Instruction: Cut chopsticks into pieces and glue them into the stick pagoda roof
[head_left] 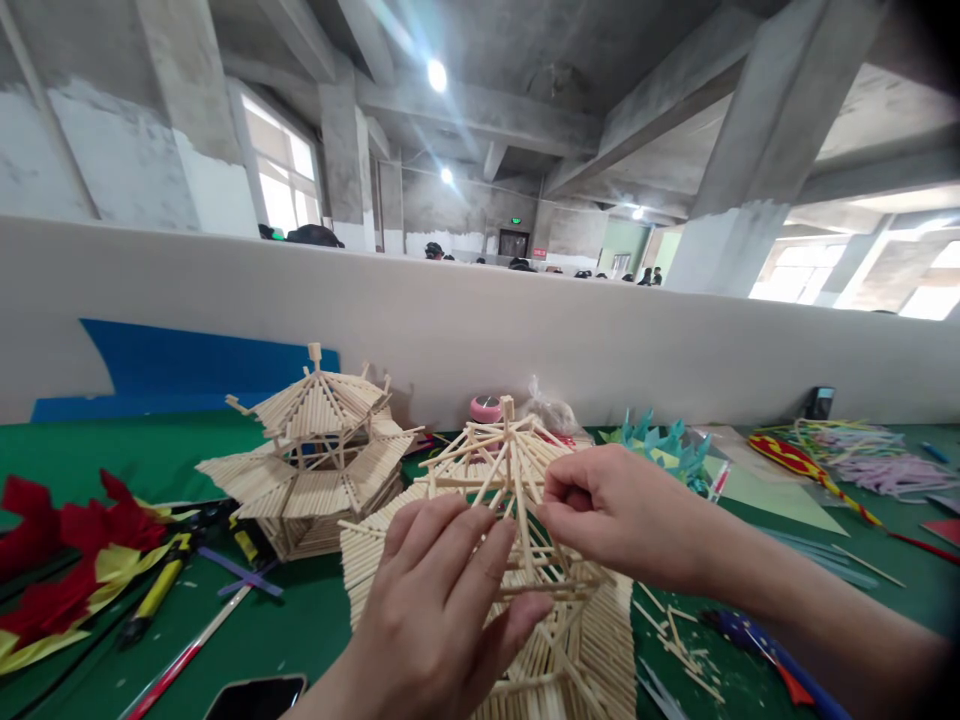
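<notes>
Green surface [300,640] before a white partition [600,340], a pale wooden-stick pavilion model [510,460] directly beneath both hands' fingers.
Left hand [435,590] lies bent over the near side, hiding part of the sticks, thumb apart; right hand [611,500] has fingers curled at the roof; whether either grips a stick I cannot tell. Left of the left fingers stands a second pale stick pavilion [315,490]; farther left, crumpled red fabric-like petals [94,540]. Beyond the right fingers sit spiky teal paper shapes [667,442]; nearer, thin wooden scraps [679,650] lie beside the model.
</notes>
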